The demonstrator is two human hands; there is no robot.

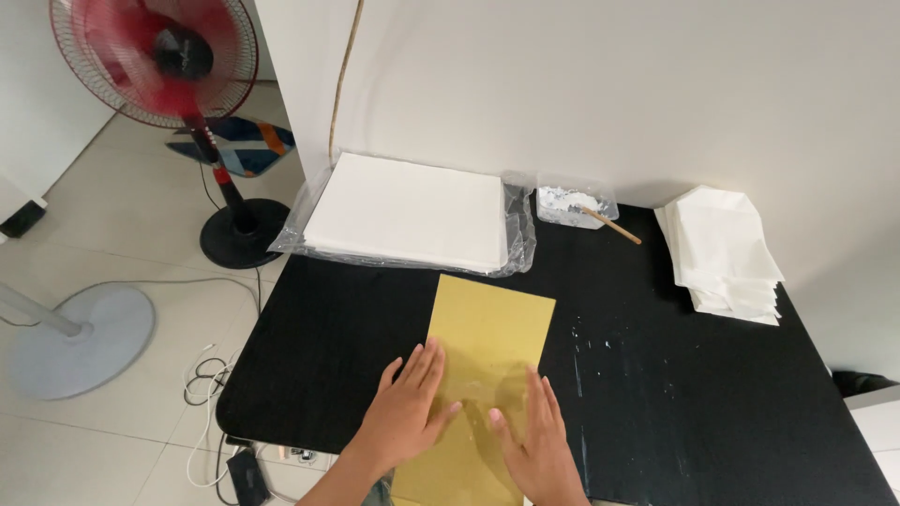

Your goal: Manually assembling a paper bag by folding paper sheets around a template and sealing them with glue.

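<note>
Where the floor shows at the far left: a red pedestal fan (155,58) spinning, a grey round stand base (80,339) near it, loose white cables (208,379) by the edge of the black tabletop (712,394). Further right, at the tabletop's back edge, a stack of white sheets in a clear plastic wrap (408,211), flat and just beyond the far end of the gold sheet (492,323). Gold sheet in the middle of the tabletop, long axis running away from the body toward the wall, near end overhanging the front edge. Left hand (410,408) flat on the sheet's near left part, fingers (424,367) spread and straight, gripping nothing, only pressing down. Right hand (536,445) likewise flat on the near right part, fingers extended, palm down, closed on nothing; both equally near, the sheet's free length lying straight ahead of the fingertips. Right again, a small clear tub of white paste (574,203) with a wooden stick (614,225) leaning out, white smears on the black surface, then a pile of folded white paper (722,253) at the far right by the wall.
</note>
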